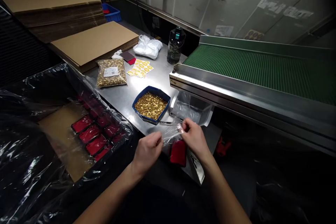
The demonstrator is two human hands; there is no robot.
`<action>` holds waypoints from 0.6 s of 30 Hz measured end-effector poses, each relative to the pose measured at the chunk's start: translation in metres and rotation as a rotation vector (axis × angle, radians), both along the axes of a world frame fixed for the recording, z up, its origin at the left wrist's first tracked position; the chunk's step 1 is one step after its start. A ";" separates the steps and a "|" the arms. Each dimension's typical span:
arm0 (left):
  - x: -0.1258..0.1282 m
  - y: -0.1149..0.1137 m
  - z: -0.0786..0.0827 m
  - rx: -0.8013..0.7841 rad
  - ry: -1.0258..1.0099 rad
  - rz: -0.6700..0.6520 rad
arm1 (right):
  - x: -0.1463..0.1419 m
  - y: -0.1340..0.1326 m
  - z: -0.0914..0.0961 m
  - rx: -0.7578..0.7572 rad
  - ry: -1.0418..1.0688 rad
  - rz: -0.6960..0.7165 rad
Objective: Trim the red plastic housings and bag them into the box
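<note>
A clear plastic bag [172,131] is stretched between my two hands near the table's front edge. My left hand [149,148] is closed on its left side. On the other side, my right hand [193,136] pinches the plastic between thumb and fingers. Just below the bag shows a red item with a dark edge [178,153], partly covered by my right hand. Behind my hands stands a dark blue tray [136,109] full of small gold pieces. A grey bin [207,117] holding clear plastic sits just beyond my right hand.
A green conveyor belt [252,70] runs along the right. Cardboard sheets [94,42], a bag of gold pieces [111,72], yellow stickers [141,68], a white bundle [148,46] and a dark bottle [174,45] lie behind. At left, a plastic-lined box [59,140] holds several red items.
</note>
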State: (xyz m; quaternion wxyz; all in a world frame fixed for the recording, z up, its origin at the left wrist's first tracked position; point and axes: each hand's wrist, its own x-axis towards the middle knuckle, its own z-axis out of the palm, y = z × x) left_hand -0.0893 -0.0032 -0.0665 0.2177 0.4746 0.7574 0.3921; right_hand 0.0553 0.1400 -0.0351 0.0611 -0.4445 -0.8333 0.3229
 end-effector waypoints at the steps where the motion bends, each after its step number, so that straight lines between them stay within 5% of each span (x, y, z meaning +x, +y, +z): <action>1: -0.007 -0.005 -0.004 -0.041 -0.012 0.036 | 0.004 0.000 0.000 -0.037 0.021 0.064; 8: -0.040 -0.058 -0.036 -0.288 -0.190 0.179 | 0.043 -0.039 -0.029 -0.069 -0.130 0.244; 12: -0.028 -0.085 -0.055 -0.362 -0.342 0.200 | 0.035 -0.047 -0.044 -0.090 -0.156 0.200; 18: -0.007 -0.099 -0.072 -0.427 -0.655 0.167 | 0.051 -0.044 -0.039 -0.202 -0.169 0.044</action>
